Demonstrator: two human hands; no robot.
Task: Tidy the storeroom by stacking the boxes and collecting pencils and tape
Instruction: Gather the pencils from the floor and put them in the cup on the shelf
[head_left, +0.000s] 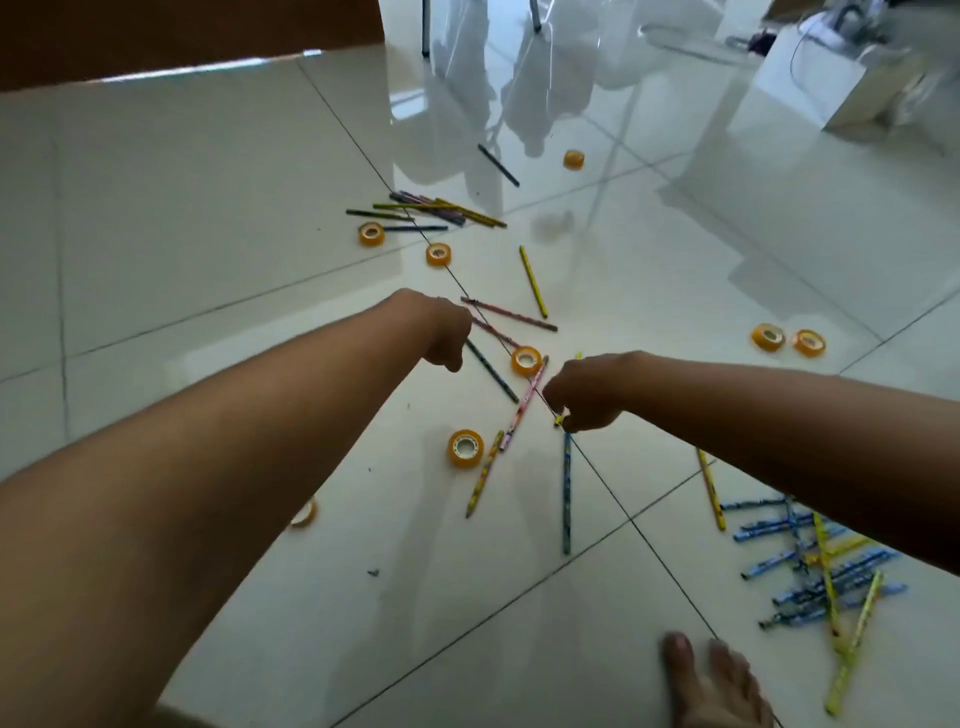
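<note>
Pencils and orange tape rolls lie scattered on the glossy tiled floor. My left hand (445, 338) reaches forward with fingers curled down over the ends of a pink pencil (498, 335) and a dark pencil (493, 373). My right hand (587, 395) grips a yellow pencil (559, 419) whose tips show on both sides of the fist. A tape roll (527, 360) sits between the two hands, and another tape roll (465, 448) lies below them. A blue pencil (567, 493) starts just under my right hand.
One pencil heap (431, 210) lies further ahead beside two tape rolls (372, 234). A blue and yellow pencil heap (810, 561) is at the lower right near my bare foot (717, 686). Two tape rolls (768, 336) sit at the right. A brown box (182, 36) stands at the back left and white boxes (831, 88) at the back right.
</note>
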